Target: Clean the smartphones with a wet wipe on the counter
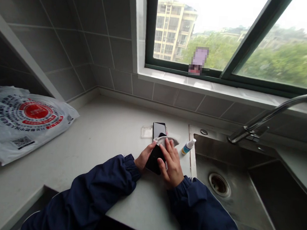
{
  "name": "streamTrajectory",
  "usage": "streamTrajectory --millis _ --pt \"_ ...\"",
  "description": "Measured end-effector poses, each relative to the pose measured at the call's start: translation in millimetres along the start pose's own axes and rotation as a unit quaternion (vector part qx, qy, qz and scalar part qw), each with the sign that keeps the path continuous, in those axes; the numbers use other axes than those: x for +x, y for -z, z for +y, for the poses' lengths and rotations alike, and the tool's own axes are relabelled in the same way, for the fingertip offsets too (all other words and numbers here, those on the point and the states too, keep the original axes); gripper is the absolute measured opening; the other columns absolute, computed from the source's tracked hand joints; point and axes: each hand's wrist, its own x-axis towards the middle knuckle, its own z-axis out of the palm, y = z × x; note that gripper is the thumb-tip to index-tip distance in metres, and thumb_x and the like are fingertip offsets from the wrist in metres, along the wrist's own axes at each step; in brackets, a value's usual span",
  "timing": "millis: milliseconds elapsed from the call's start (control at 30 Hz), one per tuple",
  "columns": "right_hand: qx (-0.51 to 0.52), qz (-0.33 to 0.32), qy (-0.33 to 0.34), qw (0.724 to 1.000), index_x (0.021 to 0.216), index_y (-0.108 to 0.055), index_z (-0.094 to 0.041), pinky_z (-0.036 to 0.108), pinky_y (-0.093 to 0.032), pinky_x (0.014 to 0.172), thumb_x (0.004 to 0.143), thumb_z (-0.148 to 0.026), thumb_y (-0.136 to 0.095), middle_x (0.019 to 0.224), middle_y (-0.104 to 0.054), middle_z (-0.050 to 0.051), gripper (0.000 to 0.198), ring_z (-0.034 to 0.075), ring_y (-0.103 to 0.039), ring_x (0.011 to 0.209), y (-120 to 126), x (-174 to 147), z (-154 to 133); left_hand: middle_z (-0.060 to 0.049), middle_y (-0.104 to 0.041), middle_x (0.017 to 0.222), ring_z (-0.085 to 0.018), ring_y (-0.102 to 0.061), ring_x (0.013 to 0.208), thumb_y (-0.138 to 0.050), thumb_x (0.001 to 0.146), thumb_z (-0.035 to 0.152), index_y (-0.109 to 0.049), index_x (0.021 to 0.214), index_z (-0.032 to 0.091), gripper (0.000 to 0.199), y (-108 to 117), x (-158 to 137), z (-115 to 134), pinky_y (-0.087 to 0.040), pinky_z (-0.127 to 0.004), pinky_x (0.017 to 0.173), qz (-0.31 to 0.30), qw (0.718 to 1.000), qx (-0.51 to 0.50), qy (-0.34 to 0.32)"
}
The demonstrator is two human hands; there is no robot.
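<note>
My left hand (pixel 143 160) is closed around the left edge of a black smartphone (pixel 154 161), tilted above the counter. Against the upper part of its screen my right hand (pixel 172 165) presses a pale grey cloth (pixel 162 140), fingers bent over it. Just behind lies a second smartphone (pixel 159 128), screen up, its lower end hidden by the cloth. A clear phone case (pixel 146 132) rests to its left. Right of my right hand stands a small white spray bottle (pixel 188 147) with a blue and yellow label, close to the sink's edge.
The white counter (pixel 110 126) runs along a tiled wall under a window. At the left lies a white plastic bag (pixel 32 120) with red and black print. To the right are a steel sink (pixel 204 174) and a curved faucet (pixel 263 117). A blurred pinkish item (pixel 199 60) is by the window.
</note>
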Motion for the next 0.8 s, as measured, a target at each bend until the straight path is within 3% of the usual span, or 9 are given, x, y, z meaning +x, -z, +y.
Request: streamTrajectory --millis 200,333,400,600,800 --pt "-0.005 0.033 -0.025 0.999 0.157 -0.016 -0.022 0.062 -0.027 0.115 0.099 -0.029 -0.043 0.160 -0.027 0.012 0.065 0.033 -0.018 0.149 0 2 0 -0.012 -0.067 0.125 -0.027 -0.056 0.126 -0.048 0.096 0.045 -0.055 0.137 0.014 0.052 -2 4 -4 -0.038 -0.036 0.110 -0.027 0.999 0.005 -0.047" --pt "-0.005 0.046 -0.034 0.998 0.156 -0.021 -0.025 0.062 -0.026 0.115 0.099 -0.029 -0.043 0.164 -0.013 0.009 0.062 0.034 -0.014 0.150 0 5 -1 -0.011 -0.065 0.130 -0.026 -0.050 0.133 -0.046 0.097 0.043 -0.057 0.135 0.015 0.049 -6 3 -4 -0.032 -0.037 0.116 -0.061 0.997 0.023 -0.047" --pt "0.003 0.040 -0.050 0.998 0.155 -0.023 -0.026 0.062 -0.025 0.116 0.099 -0.029 -0.043 0.164 -0.013 0.009 0.060 0.033 -0.015 0.150 -1 9 -2 -0.011 -0.063 0.133 -0.025 -0.047 0.136 -0.042 0.098 0.044 -0.057 0.135 0.015 0.050 -9 2 -3 -0.031 -0.037 0.117 -0.066 0.996 0.018 -0.048" --pt "0.002 0.020 -0.058 0.998 0.156 -0.017 -0.027 0.065 -0.020 0.115 0.101 -0.031 -0.040 0.160 -0.027 0.010 0.060 0.030 -0.019 0.149 -7 25 -1 -0.009 -0.059 0.138 -0.022 -0.038 0.142 -0.047 0.096 0.045 -0.061 0.130 0.017 0.047 -19 1 0 -0.026 -0.032 0.119 -0.011 0.993 0.007 -0.121" --pt "0.013 -0.019 -0.019 1.000 0.155 -0.026 -0.027 0.062 -0.020 0.117 0.101 -0.032 -0.041 0.159 -0.028 0.009 0.057 0.029 -0.019 0.149 -7 29 -5 -0.009 -0.065 0.130 -0.023 -0.045 0.137 -0.049 0.095 0.047 -0.065 0.124 0.018 0.044 -15 5 -1 -0.032 -0.033 0.116 0.041 0.990 -0.015 -0.138"
